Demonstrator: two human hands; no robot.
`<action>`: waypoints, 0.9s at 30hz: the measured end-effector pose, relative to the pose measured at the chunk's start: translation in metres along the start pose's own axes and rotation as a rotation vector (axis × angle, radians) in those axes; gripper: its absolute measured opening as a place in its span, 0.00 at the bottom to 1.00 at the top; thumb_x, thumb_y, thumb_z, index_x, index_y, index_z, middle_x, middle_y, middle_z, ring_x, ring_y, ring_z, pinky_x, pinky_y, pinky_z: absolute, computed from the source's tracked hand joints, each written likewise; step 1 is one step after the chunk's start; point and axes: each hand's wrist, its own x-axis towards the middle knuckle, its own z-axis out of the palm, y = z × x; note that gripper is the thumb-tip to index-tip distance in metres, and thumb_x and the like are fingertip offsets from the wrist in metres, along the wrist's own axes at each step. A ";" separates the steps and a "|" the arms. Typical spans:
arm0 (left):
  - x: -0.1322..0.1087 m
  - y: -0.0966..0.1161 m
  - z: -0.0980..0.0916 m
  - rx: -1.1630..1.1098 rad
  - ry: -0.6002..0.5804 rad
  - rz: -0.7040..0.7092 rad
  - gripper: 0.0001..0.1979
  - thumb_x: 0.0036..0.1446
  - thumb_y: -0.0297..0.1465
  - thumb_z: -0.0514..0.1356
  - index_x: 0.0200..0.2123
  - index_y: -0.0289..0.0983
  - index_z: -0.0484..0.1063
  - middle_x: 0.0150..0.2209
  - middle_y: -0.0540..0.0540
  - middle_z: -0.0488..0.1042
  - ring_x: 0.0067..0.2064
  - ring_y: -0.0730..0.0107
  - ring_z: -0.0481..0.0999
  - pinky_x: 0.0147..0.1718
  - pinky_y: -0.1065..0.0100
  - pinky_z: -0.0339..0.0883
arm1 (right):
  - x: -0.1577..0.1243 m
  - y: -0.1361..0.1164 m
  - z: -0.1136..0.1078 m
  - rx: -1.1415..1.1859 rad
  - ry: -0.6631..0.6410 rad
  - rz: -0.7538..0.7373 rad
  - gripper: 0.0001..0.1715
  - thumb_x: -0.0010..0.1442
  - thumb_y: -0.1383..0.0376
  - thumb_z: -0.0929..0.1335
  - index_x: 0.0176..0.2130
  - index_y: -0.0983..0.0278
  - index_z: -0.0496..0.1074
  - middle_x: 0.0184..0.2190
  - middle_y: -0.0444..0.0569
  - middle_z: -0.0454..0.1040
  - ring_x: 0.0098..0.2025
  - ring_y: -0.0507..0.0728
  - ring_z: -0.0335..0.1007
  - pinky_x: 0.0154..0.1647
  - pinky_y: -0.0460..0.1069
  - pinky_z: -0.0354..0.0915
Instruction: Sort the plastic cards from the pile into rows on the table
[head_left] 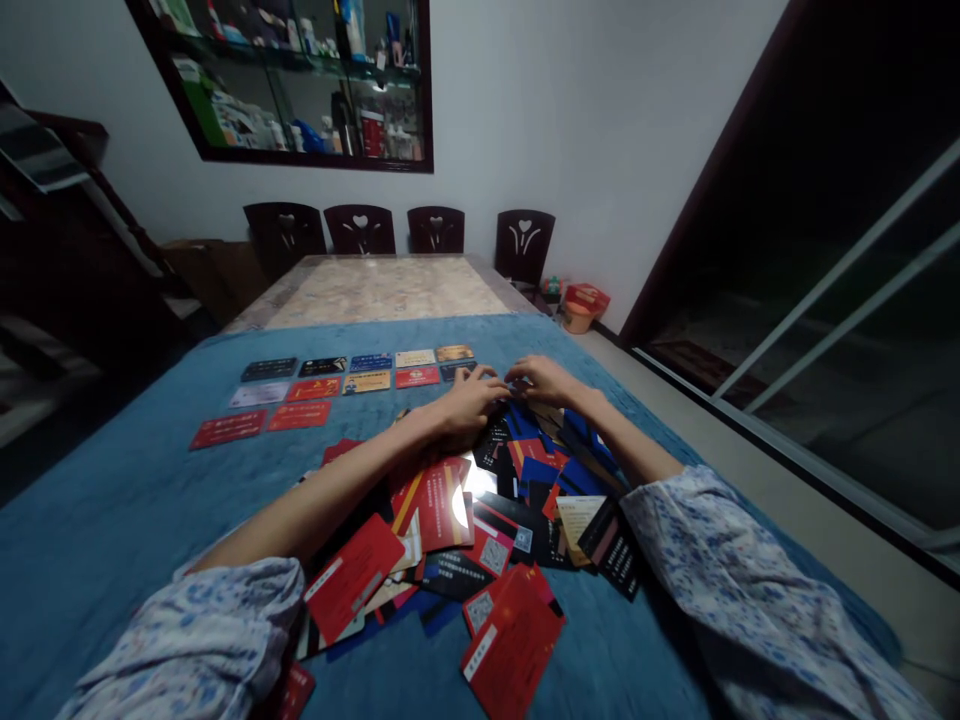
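A loose pile of red, blue, black and cream cards [450, 505] lies on the blue cloth. Over its far edge my left hand [474, 398] rests with bent fingers, next to the laid-out rows. My right hand [541, 382] is close beside it on the right, fingers curled down at the pile's far side. What either hand's fingertips hold, if anything, is hidden or too small to make out. Beyond the pile to the left, cards lie in rows, among them a gold card [454, 353], a black card [322, 366] and a red card [228, 429].
The blue cloth [150, 470] covers the near part of a long table, with a marbled top [390, 285] beyond it. Dark chairs [360, 230] stand at the far end. An orange bin [577, 316] is on the floor to the right.
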 end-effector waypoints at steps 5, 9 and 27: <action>-0.003 0.012 0.003 0.007 -0.112 0.090 0.37 0.50 0.18 0.52 0.64 0.45 0.65 0.66 0.43 0.66 0.67 0.46 0.53 0.56 0.42 0.50 | -0.017 -0.002 0.005 0.037 0.030 0.023 0.14 0.61 0.70 0.66 0.41 0.64 0.81 0.41 0.54 0.80 0.44 0.58 0.71 0.42 0.47 0.60; -0.009 0.013 0.003 0.062 -0.154 0.118 0.38 0.49 0.18 0.52 0.64 0.47 0.65 0.67 0.46 0.64 0.68 0.47 0.51 0.57 0.44 0.50 | -0.021 -0.003 0.010 0.069 0.036 0.011 0.13 0.62 0.69 0.65 0.41 0.64 0.80 0.41 0.54 0.80 0.44 0.58 0.71 0.44 0.48 0.61; -0.040 0.019 -0.009 0.106 -0.115 -0.002 0.12 0.59 0.26 0.55 0.45 0.38 0.73 0.57 0.38 0.73 0.66 0.44 0.57 0.57 0.45 0.54 | -0.030 -0.040 0.002 0.039 -0.014 -0.097 0.13 0.60 0.62 0.69 0.43 0.63 0.80 0.41 0.53 0.78 0.46 0.60 0.71 0.43 0.49 0.61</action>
